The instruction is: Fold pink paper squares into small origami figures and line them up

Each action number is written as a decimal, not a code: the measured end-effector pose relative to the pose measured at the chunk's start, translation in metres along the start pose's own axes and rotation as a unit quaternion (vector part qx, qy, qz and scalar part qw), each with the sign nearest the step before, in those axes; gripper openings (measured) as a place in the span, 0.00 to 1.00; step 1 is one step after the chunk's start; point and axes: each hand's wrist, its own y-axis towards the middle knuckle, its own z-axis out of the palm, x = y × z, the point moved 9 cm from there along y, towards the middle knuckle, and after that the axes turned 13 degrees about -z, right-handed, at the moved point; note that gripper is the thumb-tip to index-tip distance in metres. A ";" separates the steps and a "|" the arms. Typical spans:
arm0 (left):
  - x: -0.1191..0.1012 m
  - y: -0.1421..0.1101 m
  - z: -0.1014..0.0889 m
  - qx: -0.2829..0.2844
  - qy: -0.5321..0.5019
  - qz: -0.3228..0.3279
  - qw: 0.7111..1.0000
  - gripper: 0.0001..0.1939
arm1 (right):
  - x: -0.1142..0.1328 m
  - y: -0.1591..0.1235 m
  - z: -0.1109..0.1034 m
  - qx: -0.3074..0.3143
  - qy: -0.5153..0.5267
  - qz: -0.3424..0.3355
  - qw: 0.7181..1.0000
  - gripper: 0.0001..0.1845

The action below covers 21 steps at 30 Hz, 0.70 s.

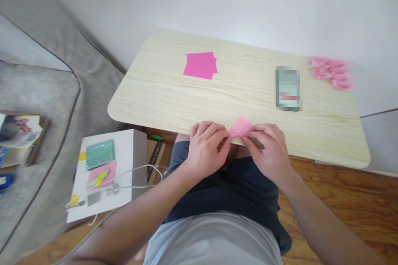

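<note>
A small pink paper piece (240, 127), partly folded, sits at the near edge of the pale wooden table (236, 95). My left hand (205, 144) pinches its left side with curled fingers. My right hand (269, 149) pinches its right side, fingers pressed together. Both hands hover just over the table's front edge, above my lap.
A stack of pink paper squares (200, 65) lies at the table's back middle. A phone (288, 88) rests to the right, and several folded pink pieces (332, 73) lie at the far right corner. A white box (102, 174) with a cable and small items stands on the floor at left, beside a grey sofa (40, 103).
</note>
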 end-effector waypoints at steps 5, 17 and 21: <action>0.003 0.003 0.000 -0.006 -0.002 -0.025 1.000 0.03 | 0.000 0.002 0.003 0.007 -0.008 0.028 1.000 0.04; -0.005 0.028 -0.015 0.061 -0.181 -0.013 0.982 0.14 | -0.001 0.011 -0.013 -0.051 0.151 0.121 0.980 0.06; 0.001 0.041 0.000 0.141 -0.274 -0.089 0.947 0.04 | -0.012 0.009 -0.005 -0.064 0.271 0.197 0.940 0.09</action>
